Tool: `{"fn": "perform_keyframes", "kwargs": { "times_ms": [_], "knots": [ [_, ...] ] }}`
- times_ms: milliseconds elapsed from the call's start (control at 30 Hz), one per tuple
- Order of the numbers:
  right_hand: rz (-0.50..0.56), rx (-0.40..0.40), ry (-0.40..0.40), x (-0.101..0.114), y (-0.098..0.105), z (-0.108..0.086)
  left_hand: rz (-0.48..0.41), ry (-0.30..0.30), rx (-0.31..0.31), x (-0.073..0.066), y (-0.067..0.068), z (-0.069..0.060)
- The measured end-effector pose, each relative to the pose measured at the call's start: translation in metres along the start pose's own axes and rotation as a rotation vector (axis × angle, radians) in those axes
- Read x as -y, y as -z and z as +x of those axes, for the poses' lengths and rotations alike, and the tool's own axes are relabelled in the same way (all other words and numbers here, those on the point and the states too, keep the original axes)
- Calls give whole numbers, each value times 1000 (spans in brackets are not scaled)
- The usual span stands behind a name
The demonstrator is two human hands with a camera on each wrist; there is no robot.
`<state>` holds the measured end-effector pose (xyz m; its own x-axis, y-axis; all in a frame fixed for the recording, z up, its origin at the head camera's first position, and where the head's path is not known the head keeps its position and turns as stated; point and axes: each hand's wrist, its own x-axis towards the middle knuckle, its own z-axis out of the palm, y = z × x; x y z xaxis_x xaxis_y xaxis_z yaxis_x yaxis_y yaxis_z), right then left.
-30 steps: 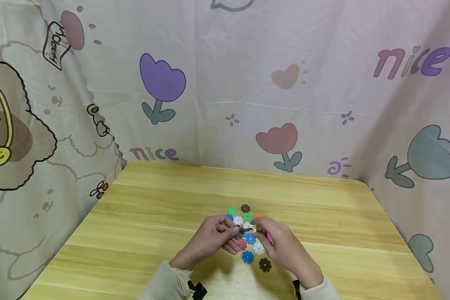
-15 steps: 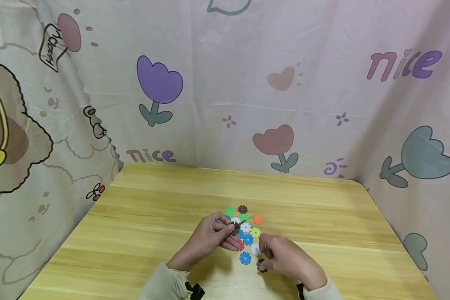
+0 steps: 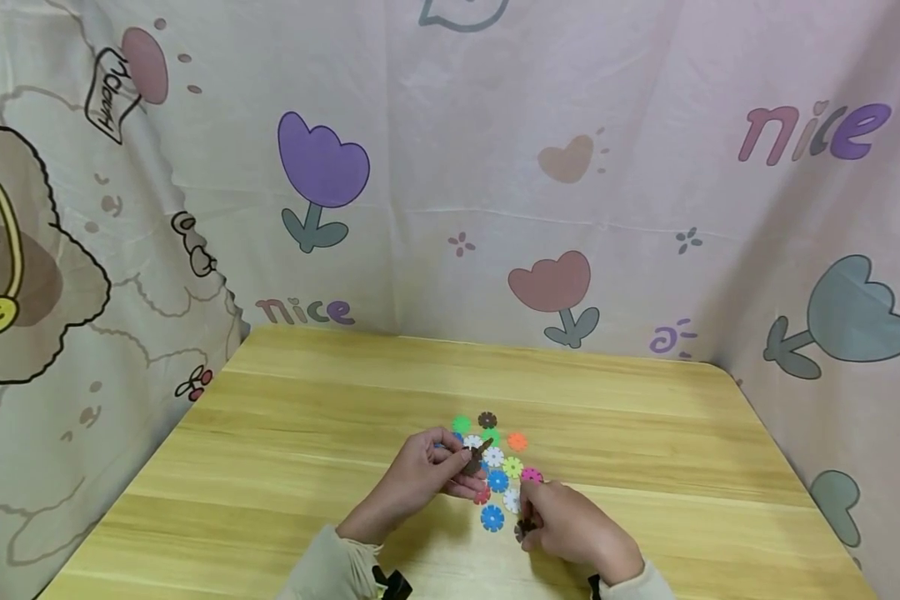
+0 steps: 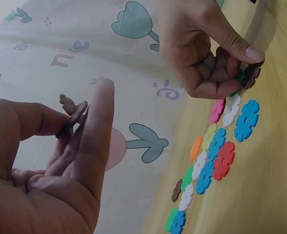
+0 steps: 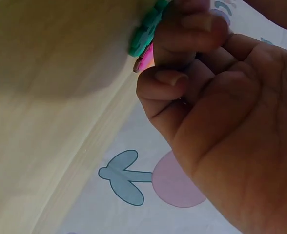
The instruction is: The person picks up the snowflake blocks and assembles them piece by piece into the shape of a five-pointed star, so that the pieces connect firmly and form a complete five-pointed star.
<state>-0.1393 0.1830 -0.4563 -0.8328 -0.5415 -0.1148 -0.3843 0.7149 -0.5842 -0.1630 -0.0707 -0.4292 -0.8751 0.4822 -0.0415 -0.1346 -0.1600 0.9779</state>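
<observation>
Between the thumb and fingers of my left hand (image 3: 418, 473) are two brown notched flower-shaped discs (image 4: 76, 113), joined at an angle and held above the table. My right hand (image 3: 576, 518) is low at the front right of the loose discs, pinching another brown disc (image 4: 252, 74) between thumb and fingers. That disc is tilted, and the fingers partly cover it in the head view. Close by the right fingers lie a white disc (image 3: 511, 500), a pink disc (image 3: 531, 475) and a dark green disc (image 5: 146, 33). A blue disc (image 3: 492, 517) lies left of them.
More loose discs lie flat on the wooden table (image 3: 330, 417): a red disc (image 4: 224, 161), a yellow disc (image 3: 512, 467), an orange disc (image 3: 517, 442) and a brown disc (image 3: 487, 420) at the back. A printed curtain (image 3: 420, 167) hangs behind the table.
My right hand has left the joined discs, moved down toward the front of the table and taken hold of the brown disc there. My left hand has turned the joined discs slightly.
</observation>
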Motion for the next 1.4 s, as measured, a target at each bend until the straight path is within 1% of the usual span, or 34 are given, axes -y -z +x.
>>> {"fn": "perform_keyframes", "kwargs": {
  "times_ms": [100, 233, 367, 567, 733, 967, 1033, 1100, 1133, 1300, 1400],
  "knots": [
    [-12, -5, 5, 0, 0, -1, 47, -8, -22, -1, 0, -1],
    [-77, -26, 34, -1, -1, 0, 95, -10, -52, 0, 0, 0],
    [-124, -54, 62, -2, -1, 1, 97, -17, -60, 1, 1, 1],
    [-94, -57, 59, -3, -1, 2, 78, -22, -68, 2, 1, 3],
    [-35, -44, 45, -5, -2, 1, 108, -15, -80, 3, 2, 3],
    [-7, -38, 65, -5, -1, 0, 122, -1, -88, 4, 2, 3],
    [-16, -53, 78, -3, 1, 1, 126, 0, -91, 5, 2, 3],
    [-26, -95, 104, 0, 3, 3, 132, 5, -93, 5, 1, 3],
    [-34, -129, 120, 2, 4, 4, 134, 5, -93, 5, 1, 3],
    [-54, -364, 242, 11, 7, 9, 136, 5, -90, 6, 0, 4],
    [-49, -482, 309, 16, 8, 11, 132, -2, -91, 7, -1, 5]
  ]
}}
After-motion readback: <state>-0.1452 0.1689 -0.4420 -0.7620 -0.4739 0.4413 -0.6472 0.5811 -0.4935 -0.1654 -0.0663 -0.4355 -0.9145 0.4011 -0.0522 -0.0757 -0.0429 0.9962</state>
